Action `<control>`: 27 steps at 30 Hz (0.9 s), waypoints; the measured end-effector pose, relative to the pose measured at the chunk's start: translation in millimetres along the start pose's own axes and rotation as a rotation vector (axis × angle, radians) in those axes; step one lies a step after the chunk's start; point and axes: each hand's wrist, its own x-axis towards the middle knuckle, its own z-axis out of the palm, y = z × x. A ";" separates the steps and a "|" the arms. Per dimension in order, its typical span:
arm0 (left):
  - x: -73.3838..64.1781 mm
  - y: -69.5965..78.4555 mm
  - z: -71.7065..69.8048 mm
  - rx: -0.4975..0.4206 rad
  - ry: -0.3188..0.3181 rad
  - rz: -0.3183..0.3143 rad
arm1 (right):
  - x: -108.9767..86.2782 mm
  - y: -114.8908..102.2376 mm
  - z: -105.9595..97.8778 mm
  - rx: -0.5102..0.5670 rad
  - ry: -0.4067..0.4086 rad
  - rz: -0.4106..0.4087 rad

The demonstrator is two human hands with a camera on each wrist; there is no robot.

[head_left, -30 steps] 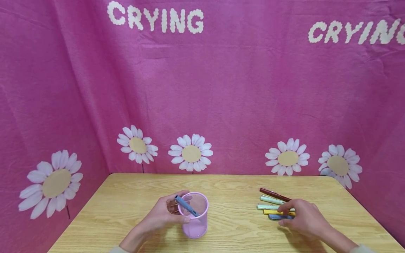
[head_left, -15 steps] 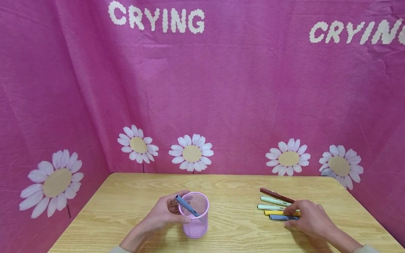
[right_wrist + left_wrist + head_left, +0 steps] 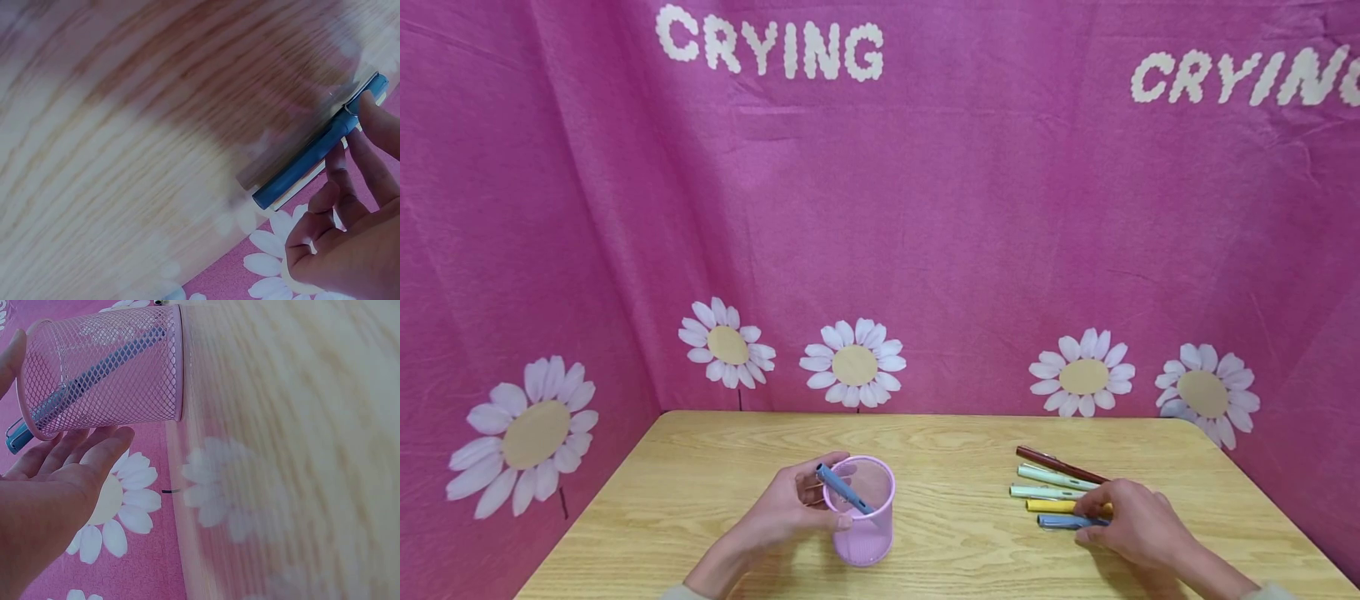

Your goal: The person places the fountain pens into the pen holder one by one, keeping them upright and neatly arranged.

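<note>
On the left of the table, my left hand holds a pink mesh pen cup near its rim, thumb in front and fingers behind. A grey-blue pen leans inside the upright cup, its clip end sticking out over the rim in the left wrist view. Over to the right, my right hand pinches a blue pen near its clip end, between thumb and fingers. Just behind it lies a yellow pen, its far right part hidden by the hand.
Two light green pens and a dark red pen lie side by side beyond the yellow one. The wooden table meets a pink flower-printed cloth at its back and sides.
My right hand has shifted right and slightly nearer along the pens. The blue pen has moved a little away from the yellow one. The left hand and cup stay put.
</note>
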 end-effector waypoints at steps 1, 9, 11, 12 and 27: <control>0.1 0.2 0.0 -0.001 0.003 -0.001 | 0.0 -0.3 0.1 0.002 -0.004 0.007; 0.2 0.2 0.8 -0.008 0.010 -0.027 | -2.5 0.3 4.0 0.032 0.007 0.021; 0.1 0.4 0.4 -0.004 0.010 -0.024 | -3.0 0.4 4.8 0.044 0.010 0.023; -0.1 0.5 0.1 -0.005 0.008 -0.022 | -2.8 1.1 5.3 0.051 0.006 0.022; 1.3 -0.8 1.3 0.001 0.002 -0.026 | -3.7 -2.7 5.4 0.074 -0.009 0.029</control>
